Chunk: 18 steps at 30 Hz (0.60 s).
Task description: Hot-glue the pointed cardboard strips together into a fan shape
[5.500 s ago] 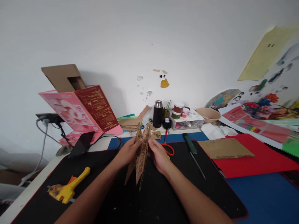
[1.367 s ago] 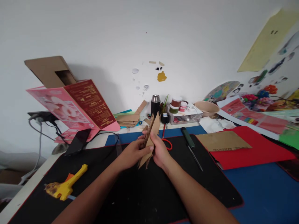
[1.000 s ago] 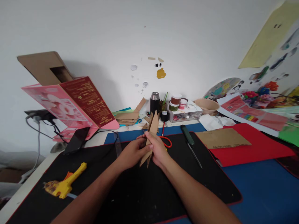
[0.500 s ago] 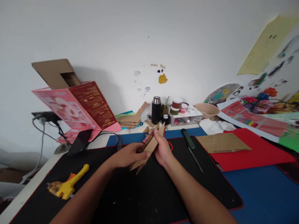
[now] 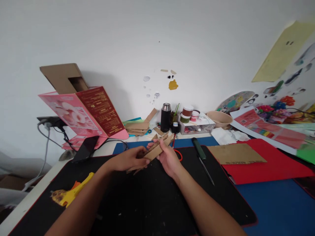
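Two bare hands grip cardboard strips (image 5: 154,153) above the far half of the black mat (image 5: 140,203), the left hand (image 5: 130,158) pinching their near end and the right hand (image 5: 170,161) clasping the far part, thumb uppermost, while a yellow glue gun (image 5: 70,196) lies on the mat's left side and a green-handled tool (image 5: 199,149) on its right. Cutting to points appears complete; whether the layers are fixed together, and hence what remains, cannot be told. Several seconds earlier the strips stood steeply, fanned, printed faces showing; now they slope, plain face up, pressed closer.
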### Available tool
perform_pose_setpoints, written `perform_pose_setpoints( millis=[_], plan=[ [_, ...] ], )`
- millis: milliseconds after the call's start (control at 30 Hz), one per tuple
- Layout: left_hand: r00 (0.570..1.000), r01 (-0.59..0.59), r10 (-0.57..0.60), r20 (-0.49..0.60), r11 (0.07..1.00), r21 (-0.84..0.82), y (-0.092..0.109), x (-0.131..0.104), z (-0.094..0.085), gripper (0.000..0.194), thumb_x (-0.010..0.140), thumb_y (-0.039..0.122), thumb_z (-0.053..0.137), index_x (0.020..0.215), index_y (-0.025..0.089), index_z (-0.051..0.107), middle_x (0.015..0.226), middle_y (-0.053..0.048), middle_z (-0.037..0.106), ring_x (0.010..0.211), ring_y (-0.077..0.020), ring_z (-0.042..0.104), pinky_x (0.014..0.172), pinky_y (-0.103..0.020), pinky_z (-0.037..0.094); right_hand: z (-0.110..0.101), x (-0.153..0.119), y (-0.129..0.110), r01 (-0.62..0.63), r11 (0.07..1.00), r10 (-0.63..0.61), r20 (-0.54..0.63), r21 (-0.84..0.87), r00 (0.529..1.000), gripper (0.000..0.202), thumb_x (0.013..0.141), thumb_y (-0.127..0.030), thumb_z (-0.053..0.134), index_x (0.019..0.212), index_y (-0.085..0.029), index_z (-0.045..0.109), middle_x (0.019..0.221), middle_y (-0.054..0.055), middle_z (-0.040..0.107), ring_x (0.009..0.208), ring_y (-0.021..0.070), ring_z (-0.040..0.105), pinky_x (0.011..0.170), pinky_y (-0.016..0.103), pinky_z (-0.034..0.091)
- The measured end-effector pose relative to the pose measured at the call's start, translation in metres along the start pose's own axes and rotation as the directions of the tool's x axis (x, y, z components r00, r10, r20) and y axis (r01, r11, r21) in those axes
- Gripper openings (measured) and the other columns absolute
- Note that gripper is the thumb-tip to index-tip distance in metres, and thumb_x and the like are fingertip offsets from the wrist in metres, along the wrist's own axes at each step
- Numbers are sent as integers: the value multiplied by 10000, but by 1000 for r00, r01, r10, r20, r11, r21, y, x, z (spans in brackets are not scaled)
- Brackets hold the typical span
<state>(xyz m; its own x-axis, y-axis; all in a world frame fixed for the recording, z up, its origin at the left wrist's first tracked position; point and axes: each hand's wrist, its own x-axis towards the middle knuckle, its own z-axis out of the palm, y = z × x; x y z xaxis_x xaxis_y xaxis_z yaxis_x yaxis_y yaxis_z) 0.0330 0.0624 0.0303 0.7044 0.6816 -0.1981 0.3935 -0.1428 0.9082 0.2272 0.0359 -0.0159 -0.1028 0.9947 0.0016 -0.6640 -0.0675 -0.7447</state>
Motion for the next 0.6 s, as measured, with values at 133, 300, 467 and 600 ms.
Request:
perform_pose_setpoints(
  millis=[133,300,467,600],
  plan=[
    [999,21,-14,-40,984,176,1,-11,-16,430,866,555,686,1067,178,636,866,-15,665,740,-168,595,616,-240,433,-3,0,3,-53,994,55,21,-91,998,521,751,-582,834,1089,-200,730,1029,86,775,994,241,714,847,352,548],
    [967,-33,68,-247,989,144,-2,-15,-37,497,815,579,736,1165,230,676,1133,-65,732,1009,-245,673,853,-312,507,-6,2,4,-82,995,82,1,-58,997,546,731,-541,866,1124,-186,733,1012,82,775,917,226,722,814,370,583],
    [540,-250,138,-830,968,-2,-3,-25,-65,494,789,687,702,859,199,671,837,-42,711,775,-201,643,729,-299,504,-12,9,-2,-1,994,10,-83,110,996,529,731,-508,880,1136,-204,730,1144,81,769,1046,258,710,885,417,606],
    [852,-218,171,-496,975,-39,18,-40,-55,544,865,680,621,664,177,671,525,-16,576,508,-145,507,522,-257,394,-16,15,-4,52,981,-26,-142,186,990,445,774,-489,854,1097,-211,729,1147,75,776,1125,267,696,933,425,602]
  ],
)
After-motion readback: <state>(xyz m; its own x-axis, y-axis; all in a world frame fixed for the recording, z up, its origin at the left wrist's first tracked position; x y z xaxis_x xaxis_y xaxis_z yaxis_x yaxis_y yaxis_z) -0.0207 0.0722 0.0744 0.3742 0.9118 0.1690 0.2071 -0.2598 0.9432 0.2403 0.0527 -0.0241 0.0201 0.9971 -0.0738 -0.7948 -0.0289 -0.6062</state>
